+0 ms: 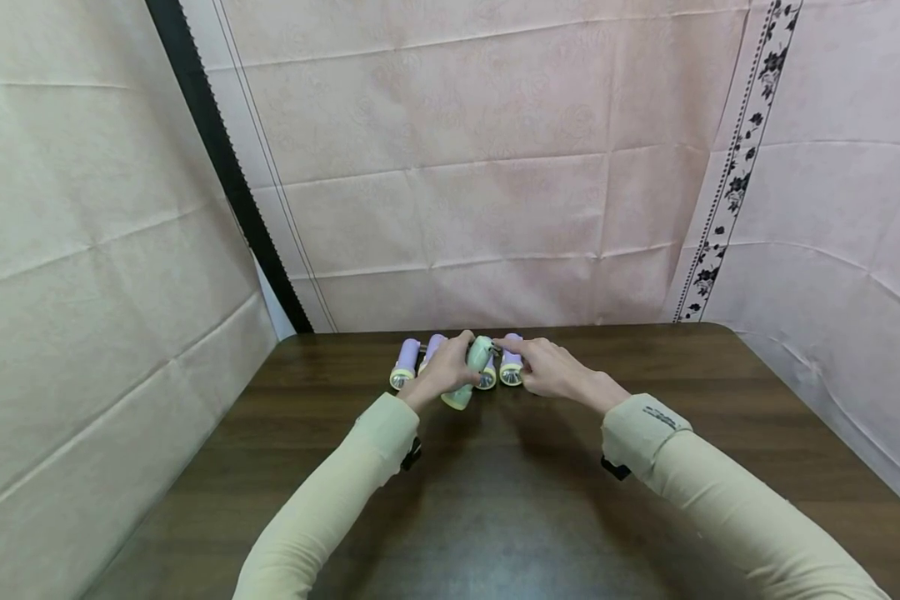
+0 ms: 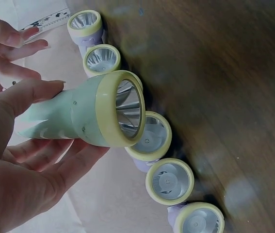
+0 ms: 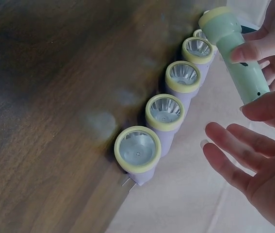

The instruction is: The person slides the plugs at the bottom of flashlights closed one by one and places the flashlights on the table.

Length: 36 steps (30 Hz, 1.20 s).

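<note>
My left hand (image 1: pixel 444 367) grips a pale green flashlight (image 2: pixel 62 116) with a yellow rim around its lens, thumb on one side and fingers on the other. It is raised over a row of purple flashlights, lens end tilted down and toward me. My right hand (image 1: pixel 560 372) is at the tail end of the green flashlight (image 3: pixel 246 73), a fingertip right at that end and the other fingers loosely spread. Behind and under the hands, several purple flashlights (image 3: pixel 149 172) with yellow rims lie side by side, lenses toward me. Two thin metal prongs (image 3: pixel 129 182) stick out of the nearest one.
The brown wooden table (image 1: pixel 510 500) has its far edge just beyond the row of flashlights. A pale cloth (image 1: pixel 495 167) hangs behind it, with more cloth at both sides.
</note>
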Motion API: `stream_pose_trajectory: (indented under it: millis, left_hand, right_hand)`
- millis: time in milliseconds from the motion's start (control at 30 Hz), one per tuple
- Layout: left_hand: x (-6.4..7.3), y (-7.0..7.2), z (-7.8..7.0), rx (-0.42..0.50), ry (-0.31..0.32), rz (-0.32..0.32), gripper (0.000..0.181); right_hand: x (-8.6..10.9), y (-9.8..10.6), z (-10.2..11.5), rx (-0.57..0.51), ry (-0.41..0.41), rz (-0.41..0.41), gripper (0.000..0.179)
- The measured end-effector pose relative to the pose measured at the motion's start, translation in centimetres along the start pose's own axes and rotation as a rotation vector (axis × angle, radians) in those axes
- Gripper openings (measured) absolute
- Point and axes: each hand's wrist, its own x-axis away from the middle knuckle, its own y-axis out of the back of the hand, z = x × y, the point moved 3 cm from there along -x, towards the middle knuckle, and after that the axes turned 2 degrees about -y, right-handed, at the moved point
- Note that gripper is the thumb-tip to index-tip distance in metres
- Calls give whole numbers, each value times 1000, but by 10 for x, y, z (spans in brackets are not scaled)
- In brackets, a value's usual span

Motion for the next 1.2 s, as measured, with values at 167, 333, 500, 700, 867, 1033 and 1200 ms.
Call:
stream_pose_trajectory:
  millis: [167, 333, 500, 700, 867, 1033, 1200]
  left_hand:
    - [0, -1, 0, 1, -26, -8, 51]
    - [0, -2, 0, 6, -56, -35, 50]
    - [0, -3, -2, 18, -76, -51, 49]
    - [-2, -4, -7, 18, -102, -60, 50]
    - [-4, -4, -9, 23, -93, -52, 52]
    - [-4, -4, -14, 14, -96, -26, 54]
    - [-2, -5, -18, 6, -103, -26, 53]
  right_hand:
    - [0, 0, 0, -19, -11, 6, 69]
    - [0, 0, 0, -30, -19, 24, 68]
    - [1, 1, 0, -44, -14, 25, 67]
    - [1, 3, -2, -42, 4, 21, 64]
    - [0, 4, -4, -28, 31, 16, 65]
    - [0, 6, -6, -47, 15, 11, 62]
    - [0, 6, -6, -45, 16, 0, 60]
